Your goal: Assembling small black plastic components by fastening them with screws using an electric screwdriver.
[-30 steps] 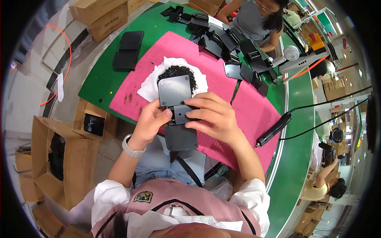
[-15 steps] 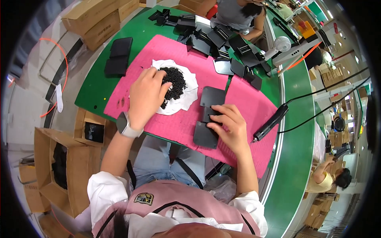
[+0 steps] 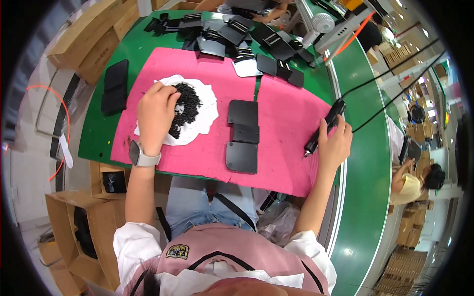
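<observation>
A flat pink sheet (image 3: 286, 123) covers part of the green table (image 3: 91, 133). On it are a crumpled white cloth (image 3: 207, 118), then rightward a flat black three-part plate (image 3: 242, 155) and a black stick-shaped tool (image 3: 312, 142). The curled left hand (image 3: 154, 116) touches tiny black bits (image 3: 190, 101); the half-open right hand (image 3: 335, 145) is at the tool. I can't tell if either grips.

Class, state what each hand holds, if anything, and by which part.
Left hand: at the small black pieces; whether one is pinched cannot be told. Right hand: at the black corded tool, around its middle; a grip cannot be confirmed.
</observation>
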A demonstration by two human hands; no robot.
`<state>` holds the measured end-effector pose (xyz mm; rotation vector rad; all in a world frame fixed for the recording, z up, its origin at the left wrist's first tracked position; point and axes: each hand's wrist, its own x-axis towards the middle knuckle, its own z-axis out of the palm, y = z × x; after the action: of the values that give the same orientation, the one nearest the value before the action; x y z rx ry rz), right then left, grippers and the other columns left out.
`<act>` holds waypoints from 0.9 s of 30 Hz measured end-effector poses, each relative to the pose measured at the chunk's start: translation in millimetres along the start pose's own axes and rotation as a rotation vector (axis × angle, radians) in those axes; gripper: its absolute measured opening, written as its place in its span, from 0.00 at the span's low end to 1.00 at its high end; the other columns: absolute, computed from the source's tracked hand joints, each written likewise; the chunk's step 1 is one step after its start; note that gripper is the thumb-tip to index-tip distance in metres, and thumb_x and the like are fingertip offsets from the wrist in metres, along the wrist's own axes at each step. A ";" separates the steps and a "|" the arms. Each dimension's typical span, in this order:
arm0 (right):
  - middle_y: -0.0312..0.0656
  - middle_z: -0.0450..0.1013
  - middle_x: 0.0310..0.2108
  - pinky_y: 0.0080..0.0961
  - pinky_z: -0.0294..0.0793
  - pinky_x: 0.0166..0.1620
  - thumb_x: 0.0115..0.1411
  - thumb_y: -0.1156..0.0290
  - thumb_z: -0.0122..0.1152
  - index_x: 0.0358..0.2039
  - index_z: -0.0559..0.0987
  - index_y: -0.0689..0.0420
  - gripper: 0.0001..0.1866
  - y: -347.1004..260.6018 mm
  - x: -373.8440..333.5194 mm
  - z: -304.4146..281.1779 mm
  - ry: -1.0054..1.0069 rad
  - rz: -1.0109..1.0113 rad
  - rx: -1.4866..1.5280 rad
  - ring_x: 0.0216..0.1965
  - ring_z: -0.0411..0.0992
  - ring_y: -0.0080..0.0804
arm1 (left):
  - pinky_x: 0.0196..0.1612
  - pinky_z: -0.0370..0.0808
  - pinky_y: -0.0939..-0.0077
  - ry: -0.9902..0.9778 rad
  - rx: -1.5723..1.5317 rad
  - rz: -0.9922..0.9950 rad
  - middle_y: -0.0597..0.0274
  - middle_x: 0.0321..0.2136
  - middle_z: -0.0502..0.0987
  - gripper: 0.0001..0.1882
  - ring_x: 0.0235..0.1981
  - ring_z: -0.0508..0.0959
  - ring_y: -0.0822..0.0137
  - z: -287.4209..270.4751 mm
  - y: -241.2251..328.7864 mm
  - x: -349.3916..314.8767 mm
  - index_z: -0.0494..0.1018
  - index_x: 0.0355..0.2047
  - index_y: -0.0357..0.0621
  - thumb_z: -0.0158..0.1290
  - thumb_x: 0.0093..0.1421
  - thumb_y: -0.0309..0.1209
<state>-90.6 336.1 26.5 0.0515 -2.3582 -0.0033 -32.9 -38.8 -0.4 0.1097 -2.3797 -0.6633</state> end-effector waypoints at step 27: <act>0.35 0.63 0.20 0.27 0.66 0.29 0.56 0.56 0.53 0.57 0.60 0.62 0.32 -50.4 29.9 -58.8 -0.366 0.061 2.238 0.17 0.62 0.24 | 0.28 0.67 0.83 -0.319 -0.834 -0.210 0.66 0.24 0.74 0.05 0.24 0.71 0.78 -0.8 59.5 -28.6 0.74 0.30 0.33 0.54 0.56 0.24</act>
<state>-68.5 285.4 88.5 1.0217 -1.4008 2.5999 -4.7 19.4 12.8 -0.1191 -2.1870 -1.8230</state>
